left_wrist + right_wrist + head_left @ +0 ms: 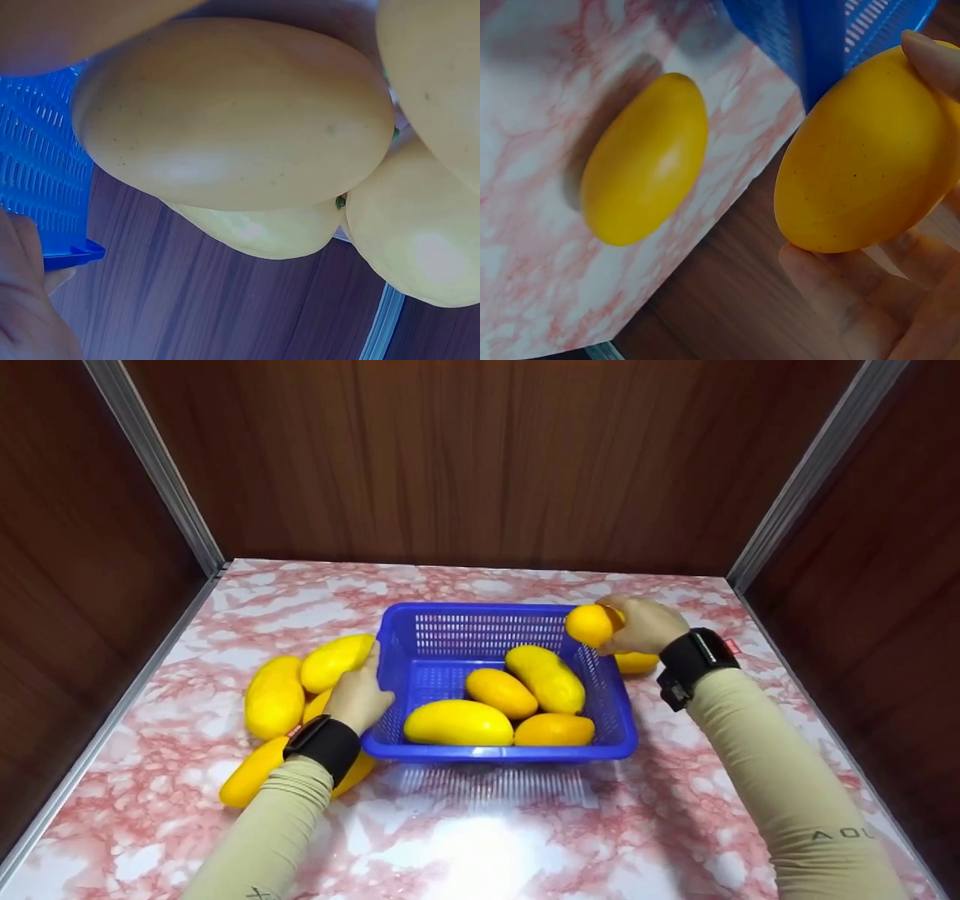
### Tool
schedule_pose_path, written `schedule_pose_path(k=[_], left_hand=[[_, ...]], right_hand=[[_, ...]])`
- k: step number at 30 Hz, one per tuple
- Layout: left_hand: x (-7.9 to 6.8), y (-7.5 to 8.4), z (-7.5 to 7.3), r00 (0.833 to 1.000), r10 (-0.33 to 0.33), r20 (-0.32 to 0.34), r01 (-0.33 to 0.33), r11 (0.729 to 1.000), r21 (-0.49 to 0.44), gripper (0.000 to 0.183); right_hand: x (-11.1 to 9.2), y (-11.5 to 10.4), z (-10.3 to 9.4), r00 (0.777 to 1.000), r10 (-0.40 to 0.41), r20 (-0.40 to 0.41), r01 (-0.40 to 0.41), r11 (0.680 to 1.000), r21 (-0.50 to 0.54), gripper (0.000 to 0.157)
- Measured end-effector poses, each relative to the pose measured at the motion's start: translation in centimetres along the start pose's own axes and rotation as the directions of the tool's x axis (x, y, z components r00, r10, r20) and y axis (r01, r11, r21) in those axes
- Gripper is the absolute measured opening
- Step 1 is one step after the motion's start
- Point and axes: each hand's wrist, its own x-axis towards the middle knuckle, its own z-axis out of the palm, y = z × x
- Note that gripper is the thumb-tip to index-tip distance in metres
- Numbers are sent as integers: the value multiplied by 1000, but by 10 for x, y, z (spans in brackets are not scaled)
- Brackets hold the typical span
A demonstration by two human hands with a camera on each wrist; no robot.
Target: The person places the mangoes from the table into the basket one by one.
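The right hand (646,622) has its grip clamped on a held mango (587,625), thumb on one side and fingers on the other. With the basket (508,752) as the clock face and the far wall at 12, this fruit is at the 2 o'clock corner, near the rim; whether it touches the rim cannot be told.

The left hand (358,695) is at 9 o'clock, its grip closed on the blue rim with the thumb hooked over it.

Inside the basket lie four mangoes: a long yellow one (457,723) at 7 o'clock, a small orange one (555,730) at 4, a bumpy one (546,680) at 3 and a short one (501,694) at the centre.

Outside, a lone mango (637,663) lies at 3 o'clock on the tabletop (720,780), partly behind the right hand in the head view and whole in the right wrist view. A loose pile (274,697) of mangoes sits from 8 to 9 o'clock, just beside the left hand, some of them partly hidden by that arm.

Both wrists carry black bands (701,658), below which come beige sleeves (780,765). A brown wall (465,465) stands at 12.
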Motion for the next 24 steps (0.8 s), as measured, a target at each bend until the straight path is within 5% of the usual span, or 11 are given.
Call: schedule_pose_path(k=[11, 24], left_hand=[[-1, -1, 0, 1000, 8, -14, -7, 1000, 21, 85], [-1, -2, 1, 1000, 11, -6, -11, 1000, -4, 86]], right_hand=[[8, -33, 3, 999, -45, 24, 45, 999, 1, 81], [22, -54, 37, 995, -98, 20, 98, 995, -10, 77]])
